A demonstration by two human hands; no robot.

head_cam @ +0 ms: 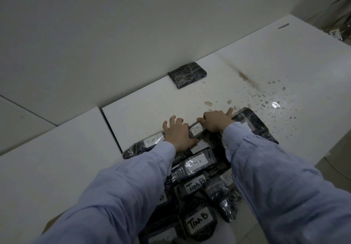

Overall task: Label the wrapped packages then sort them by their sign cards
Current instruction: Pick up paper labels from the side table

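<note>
Dark, glossy wrapped packages [197, 162] lie heaped and overlapping at the table's [266, 63] near edge, most bearing white labels [195, 185] handwritten TIM A, TIM B or TIM C. The Tim package [196, 130] sits at the heap's far side, label up. A lone unlabelled package [187, 75] lies flat at the far edge, well apart.

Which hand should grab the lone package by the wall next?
Left, likely: the left hand lies with fingers spread, nearly in line with the lone package; the right hand is curled on the Tim package.
</note>
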